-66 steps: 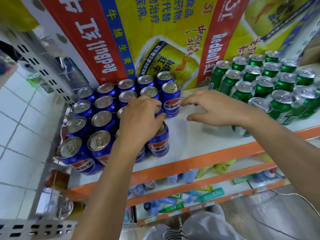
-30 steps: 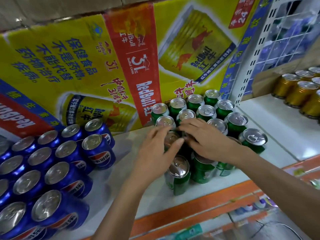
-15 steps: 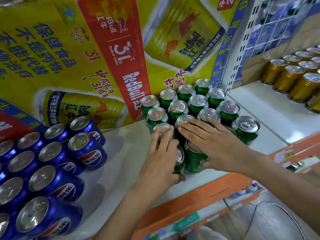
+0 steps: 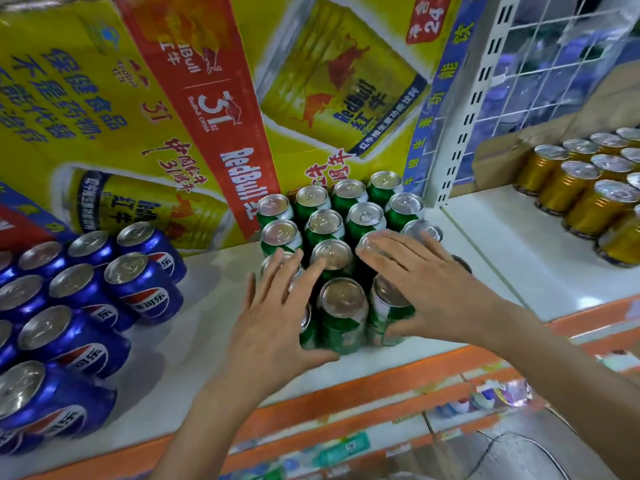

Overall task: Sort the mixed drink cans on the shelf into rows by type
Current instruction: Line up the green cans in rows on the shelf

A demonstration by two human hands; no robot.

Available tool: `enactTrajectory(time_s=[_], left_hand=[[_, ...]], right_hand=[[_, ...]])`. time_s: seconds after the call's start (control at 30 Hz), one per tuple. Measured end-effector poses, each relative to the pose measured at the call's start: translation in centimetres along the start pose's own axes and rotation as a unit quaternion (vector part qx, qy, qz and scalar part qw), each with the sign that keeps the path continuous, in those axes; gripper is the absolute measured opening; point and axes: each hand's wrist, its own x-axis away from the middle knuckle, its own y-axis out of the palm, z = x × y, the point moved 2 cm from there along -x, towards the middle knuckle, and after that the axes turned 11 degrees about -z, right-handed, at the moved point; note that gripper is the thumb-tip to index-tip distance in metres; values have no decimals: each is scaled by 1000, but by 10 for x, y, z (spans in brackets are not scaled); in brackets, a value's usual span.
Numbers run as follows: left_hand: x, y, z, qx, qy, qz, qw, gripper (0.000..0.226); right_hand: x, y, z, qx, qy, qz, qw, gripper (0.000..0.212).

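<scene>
Several green cans (image 4: 343, 317) stand packed in rows at the middle of the white shelf (image 4: 485, 244). My left hand (image 4: 273, 327) lies flat against the left side of that block, fingers straight over the can tops. Against the right side presses my right hand (image 4: 426, 282), its fingers spread across the tops and its thumb on the front right can. Several blue Pepsi cans (image 4: 142, 289) form their own group at the left. Gold cans (image 4: 588, 202) stand on the neighbouring shelf at the right.
A yellow and red Red Bull carton (image 4: 207, 116) stands behind the cans. A white perforated upright (image 4: 474, 98) splits the two shelf bays. The orange shelf edge (image 4: 398, 379) runs along the front, with lower shelves of goods beneath it.
Both hands left the blue cans and went to the green group. Since then they have spread to its two sides, and the green cans stand closer together in straighter rows.
</scene>
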Motion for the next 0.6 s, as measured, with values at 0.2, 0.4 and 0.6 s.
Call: enactTrajectory(time_s=[0.2, 0.4, 0.6], left_hand=[[-29, 4, 59, -82, 15, 100, 992, 97], [-48, 22, 81, -126, -42, 93, 987, 109], [-51, 22, 81, -118, -67, 78, 988, 114]], right_hand=[[22, 5, 43, 18, 53, -97, 994, 114], [17, 25, 52, -24, 19, -90, 996, 108], [8, 33, 56, 94, -53, 84, 991, 105]])
